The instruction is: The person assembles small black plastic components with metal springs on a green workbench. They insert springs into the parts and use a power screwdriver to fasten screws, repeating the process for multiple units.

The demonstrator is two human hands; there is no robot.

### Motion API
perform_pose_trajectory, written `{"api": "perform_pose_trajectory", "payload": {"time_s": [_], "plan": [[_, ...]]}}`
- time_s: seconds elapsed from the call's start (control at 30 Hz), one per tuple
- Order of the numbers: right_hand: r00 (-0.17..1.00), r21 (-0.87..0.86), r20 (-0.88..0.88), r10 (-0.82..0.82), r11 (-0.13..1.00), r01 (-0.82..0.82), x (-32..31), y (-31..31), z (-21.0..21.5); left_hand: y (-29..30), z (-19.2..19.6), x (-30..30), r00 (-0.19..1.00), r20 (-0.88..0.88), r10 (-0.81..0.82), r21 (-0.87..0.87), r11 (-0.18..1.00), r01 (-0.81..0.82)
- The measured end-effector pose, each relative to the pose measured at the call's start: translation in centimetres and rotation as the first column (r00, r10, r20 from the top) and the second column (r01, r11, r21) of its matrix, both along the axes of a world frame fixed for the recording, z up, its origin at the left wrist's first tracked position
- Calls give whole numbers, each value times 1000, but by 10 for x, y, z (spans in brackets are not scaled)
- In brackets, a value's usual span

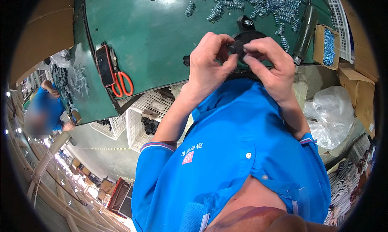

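Both my hands meet over the near edge of a green worktable (153, 34). My left hand (210, 64) and my right hand (270, 64) pinch a small black part (235, 47) between their fingertips. Just behind it sits a round black piece (247, 36) on the table, partly hidden by my fingers. A heap of metal coil springs (250, 3) lies at the far side of the table.
Red-handled scissors (122, 83) and a black phone (105, 65) lie at the table's left edge. A power screwdriver (305, 30) and a box of springs (328, 44) are at right. White crates (141, 119) stand below. Another person in blue (44, 106) works at left.
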State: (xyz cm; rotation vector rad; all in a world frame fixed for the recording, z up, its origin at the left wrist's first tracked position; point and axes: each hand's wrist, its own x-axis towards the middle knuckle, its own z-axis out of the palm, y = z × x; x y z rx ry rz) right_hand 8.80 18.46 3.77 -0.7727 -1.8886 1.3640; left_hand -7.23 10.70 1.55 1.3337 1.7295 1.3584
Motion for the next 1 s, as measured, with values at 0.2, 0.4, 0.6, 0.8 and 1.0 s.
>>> {"api": "perform_pose_trajectory", "payload": {"time_s": [0.2, 0.4, 0.6, 0.8, 1.0], "plan": [[990, -377, -137, -33, 926, -21, 6, 2, -11, 11, 4, 11, 993, -116, -1, 95, 995, 12], [993, -430, -100, -61, 903, 12, 7, 1, -12, 16, -3, 15, 986, -169, -1, 129, 991, 23], [995, -194, 76, 66, 980, -50, 11, 15, -7, 17, -11, 11, 993, -60, -98, 88, 991, 103], [883, 135, 261, 391, 891, -435, 29, 42, 9, 22, 3, -15, 557, 801, -217, -216, 764, 608], [896, 178, 299, 329, 903, -391, 29, 48, 9, 30, -5, -12, 664, 707, -243, -207, 826, 524]]}}
